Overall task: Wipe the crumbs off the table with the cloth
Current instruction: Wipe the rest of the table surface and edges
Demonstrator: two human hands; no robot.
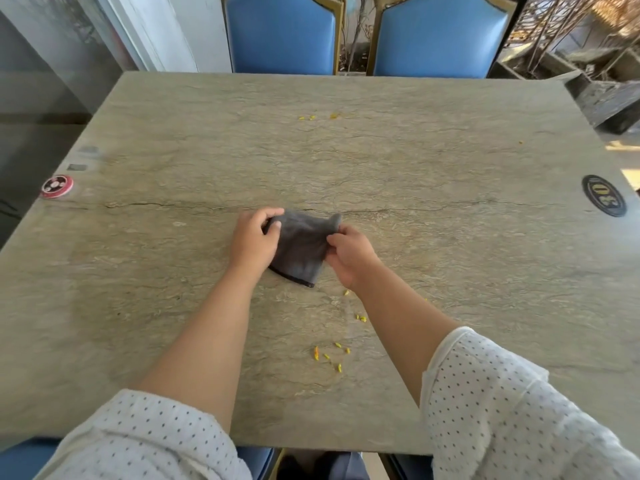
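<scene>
**Cloth in both hands, crumbs on either side**

The fingertips of the left hand (254, 237) curl over the far left corner of the cloth (300, 249), thumb pressed against it; the right hand (349, 254) pinches the opposite edge between thumb and fingers. Both hands are closed on the fabric, holding it bunched at the middle of the table (450, 237), its lower hem resting on the surface.

The cloth is grey, soft and limp, with a darker stitched edge along its rounded bottom. The tabletop looks like veined beige stone, smooth, with a dark crack running across just beyond the hands. Small yellow crumbs (332, 355) lie scattered near the person, under the right forearm, and a few more crumbs (311, 117) sit toward the far edge in front of two blue chairs (284, 32).

The risk, as I see it: a bunched cloth makes a narrow wiping face, so hard little bits may roll out past its sides. The right forearm could also drag the near crumbs about, and the crack may trap some.
</scene>
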